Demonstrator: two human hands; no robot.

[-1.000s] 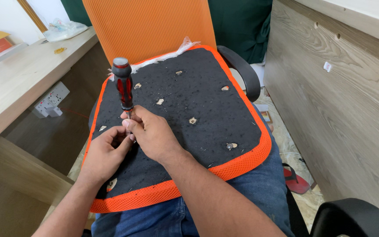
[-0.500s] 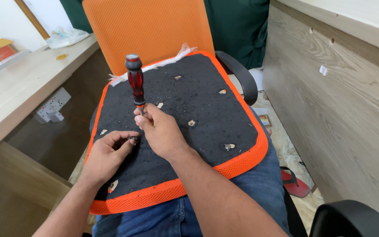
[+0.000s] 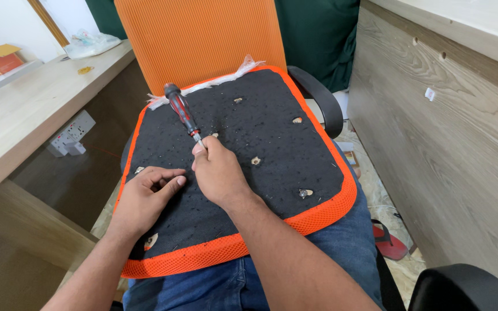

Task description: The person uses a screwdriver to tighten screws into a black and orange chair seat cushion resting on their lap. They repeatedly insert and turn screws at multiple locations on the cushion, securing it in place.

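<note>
**Screwdriver held at a point on the seat cushion**

The fingers of the right hand (image 3: 219, 173) are clenched around the lower shaft of a screwdriver (image 3: 183, 114), close to its tip. The red and black handle leans away from the person, toward the upper left. The tip itself is hidden behind the fingers, so I cannot tell if it sits in a screw. The left hand (image 3: 145, 198) lies just beside it, flat on the fabric, with its fingers bent loosely and holding nothing; the fingertips press the cloth near the tip.

Both hands work on a seat cushion (image 3: 272, 132), turned upside down on the person's lap, black underneath with an orange mesh edge. Several small fastening points show across the black surface. Behind it stands an orange chair back (image 3: 203, 40), and a wooden desk (image 3: 24, 121) is at the left.

I judge the step in hand is working one fastening point near the cushion's left side. The next move calls for keeping the tool upright and the cloth steady.
</note>
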